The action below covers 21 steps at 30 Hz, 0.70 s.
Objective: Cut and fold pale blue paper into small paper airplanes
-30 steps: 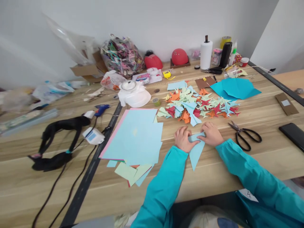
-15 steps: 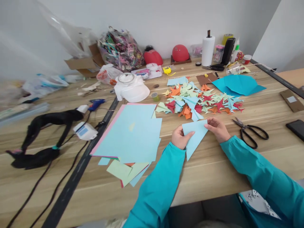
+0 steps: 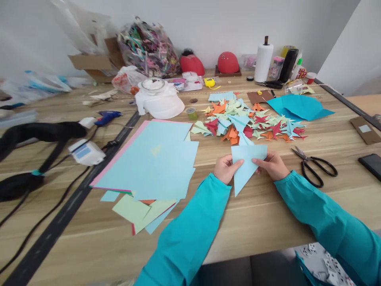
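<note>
Between my two hands is a light blue sheet of paper (image 3: 245, 161), folded into a triangle with one corner pointing down toward me. My left hand (image 3: 225, 168) pinches its left edge, thumb on top. On the slanted right side, my right hand (image 3: 274, 165) grips the paper with the thumb in front and fingers behind. Just beyond the paper lies a heap of small folded paper shapes (image 3: 235, 119) in green, orange, red and blue. Black-handled scissors (image 3: 312, 165) lie partly open to the right of my right hand.
Large light blue sheets (image 3: 160, 159) are stacked at left, with green offcuts (image 3: 132, 208) below. A blue glue gun (image 3: 108, 117) and cables lie farther left. A turquoise sheet (image 3: 303, 106), a paper roll (image 3: 263, 62) and a phone (image 3: 371, 165) are on the right side.
My right hand has slid from the upper right corner down the slanted edge. The paper is turned slightly, its top edge now more level. The view has shifted a little to the right.
</note>
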Each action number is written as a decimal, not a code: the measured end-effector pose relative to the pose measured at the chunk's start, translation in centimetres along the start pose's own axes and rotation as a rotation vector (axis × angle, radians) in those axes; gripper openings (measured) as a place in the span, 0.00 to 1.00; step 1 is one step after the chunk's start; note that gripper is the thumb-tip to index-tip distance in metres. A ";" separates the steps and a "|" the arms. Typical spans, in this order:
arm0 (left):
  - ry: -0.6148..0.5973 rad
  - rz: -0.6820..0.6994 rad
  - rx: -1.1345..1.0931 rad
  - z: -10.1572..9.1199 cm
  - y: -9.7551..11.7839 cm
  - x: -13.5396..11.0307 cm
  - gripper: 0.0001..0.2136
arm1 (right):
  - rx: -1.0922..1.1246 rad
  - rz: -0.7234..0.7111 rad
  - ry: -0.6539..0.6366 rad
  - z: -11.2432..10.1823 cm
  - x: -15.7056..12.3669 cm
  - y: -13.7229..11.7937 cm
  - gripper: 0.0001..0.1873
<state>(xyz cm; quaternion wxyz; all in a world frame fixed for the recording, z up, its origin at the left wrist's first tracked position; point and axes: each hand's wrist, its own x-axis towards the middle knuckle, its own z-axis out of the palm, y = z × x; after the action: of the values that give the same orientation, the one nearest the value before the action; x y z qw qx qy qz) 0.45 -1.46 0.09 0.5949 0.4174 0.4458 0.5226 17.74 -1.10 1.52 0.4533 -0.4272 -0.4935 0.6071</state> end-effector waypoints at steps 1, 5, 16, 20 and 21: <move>-0.001 -0.007 0.001 0.0 0.0 0.0 0.18 | -0.003 0.001 -0.003 0.0 0.0 0.0 0.20; -0.014 -0.061 -0.043 -0.2 0.1 0.1 0.19 | 0.040 0.025 -0.015 0.1 0.0 0.2 0.19; -0.041 -0.184 -0.248 -0.1 1.5 0.1 0.12 | 0.256 0.073 -0.017 0.1 0.0 -0.4 0.11; -0.053 -0.182 -0.222 -0.1 2.0 0.1 0.07 | 0.222 0.069 -0.026 0.0 -0.1 -0.8 0.07; -0.054 -0.166 -0.215 -0.1 2.1 0.1 0.07 | 0.213 0.068 -0.039 -0.1 -0.1 -0.9 0.08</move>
<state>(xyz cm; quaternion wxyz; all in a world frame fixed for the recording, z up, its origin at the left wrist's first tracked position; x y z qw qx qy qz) -0.12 -1.17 2.11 0.6894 0.3267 0.4039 0.5048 17.94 -1.13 2.39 0.4654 -0.3813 -0.4200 0.6794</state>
